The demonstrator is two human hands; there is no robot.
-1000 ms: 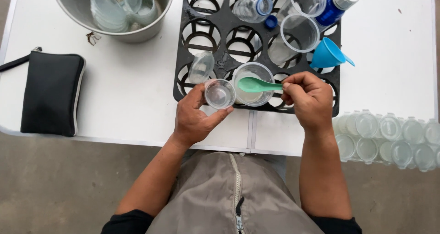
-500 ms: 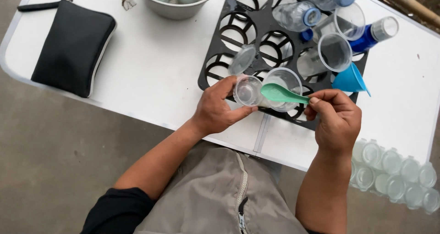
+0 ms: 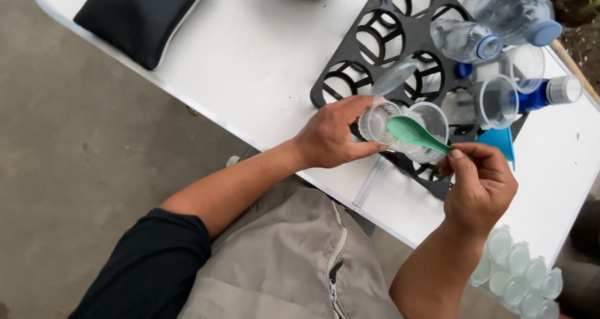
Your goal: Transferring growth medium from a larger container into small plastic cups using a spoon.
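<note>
Across the white folding worktop [image 3: 269,56], over bare concrete floor [image 3: 81,187], a black plastic tray of round holes [image 3: 369,50] is keeping bottles and cups apart. Left hand [image 3: 331,137] is gripping a small clear plastic cup [image 3: 377,122], tilted to meet the green plastic spoon [image 3: 414,134] that right hand [image 3: 478,184] is pinching.

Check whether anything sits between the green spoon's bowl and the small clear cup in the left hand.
Nothing visible does. The green spoon, held by the right hand, has its bowl right beside the small clear cup gripped in the left hand.
</note>
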